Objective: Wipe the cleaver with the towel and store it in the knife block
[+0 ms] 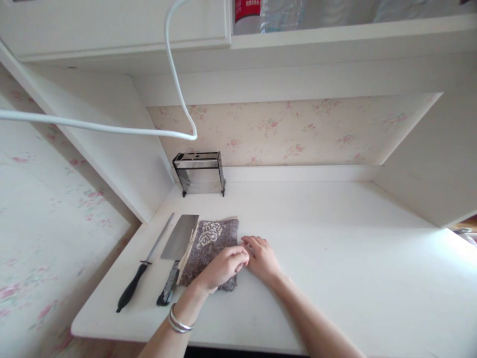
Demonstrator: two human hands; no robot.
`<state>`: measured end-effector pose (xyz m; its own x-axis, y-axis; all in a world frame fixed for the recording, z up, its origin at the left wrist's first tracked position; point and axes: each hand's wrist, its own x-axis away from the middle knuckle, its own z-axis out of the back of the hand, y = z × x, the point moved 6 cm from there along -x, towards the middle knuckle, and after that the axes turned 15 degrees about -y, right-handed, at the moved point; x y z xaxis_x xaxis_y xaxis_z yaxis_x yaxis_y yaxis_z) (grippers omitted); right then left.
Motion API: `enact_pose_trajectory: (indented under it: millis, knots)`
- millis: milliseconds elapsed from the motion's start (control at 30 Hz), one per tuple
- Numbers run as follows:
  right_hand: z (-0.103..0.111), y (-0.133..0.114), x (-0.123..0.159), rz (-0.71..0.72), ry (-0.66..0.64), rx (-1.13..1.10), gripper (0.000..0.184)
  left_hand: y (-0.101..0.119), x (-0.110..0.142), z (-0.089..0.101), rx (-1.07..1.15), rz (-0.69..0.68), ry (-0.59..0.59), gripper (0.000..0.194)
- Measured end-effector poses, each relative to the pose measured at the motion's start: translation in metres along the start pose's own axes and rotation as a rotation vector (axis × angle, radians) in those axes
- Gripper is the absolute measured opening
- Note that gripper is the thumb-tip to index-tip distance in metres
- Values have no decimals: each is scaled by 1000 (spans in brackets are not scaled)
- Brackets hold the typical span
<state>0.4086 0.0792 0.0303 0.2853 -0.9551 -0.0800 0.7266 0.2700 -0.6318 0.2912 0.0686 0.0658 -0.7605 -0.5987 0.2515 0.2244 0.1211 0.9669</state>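
Note:
A folded grey-brown cloth (pixel 203 256) with a white pattern lies on the white table. Over its right part is my left hand (pixel 225 266), fingers curled in; what they hold, if anything, is hidden. Just right of the cloth my right hand (pixel 262 258) rests on the tabletop, fingers stretched out, its thumb side close to my left fingertips. Along the cloth's left side lies a cleaver (pixel 181 238) with a dark handle. Farther left is a sharpening steel (pixel 134 286) with a black handle.
A see-through knife block (pixel 200 174) with a black frame stands at the back left. A white cable (pixel 112 129) hangs across the upper left. Overhead, a shelf (pixel 335 37) holds plastic bottles (pixel 281 15). Side panels (pixel 428 164) bound the white tabletop (pixel 335 278).

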Motion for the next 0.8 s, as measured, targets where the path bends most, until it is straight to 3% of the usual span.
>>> enact_pose_trajectory:
  millis: [133,300,533,800]
  knots:
    - [1,16,3,-172,-34,-128,21,6,-22,-3,18,-89,40,23]
    - [-8,14,7,-226,-189,129,22,-7,-41,10,-56,-107,127,23]
    - [-10,9,6,-253,-295,256,27,-10,-38,5,-218,-138,172,25]
    - [-11,10,6,-257,-304,244,29,-11,-38,1,-320,-158,202,27]
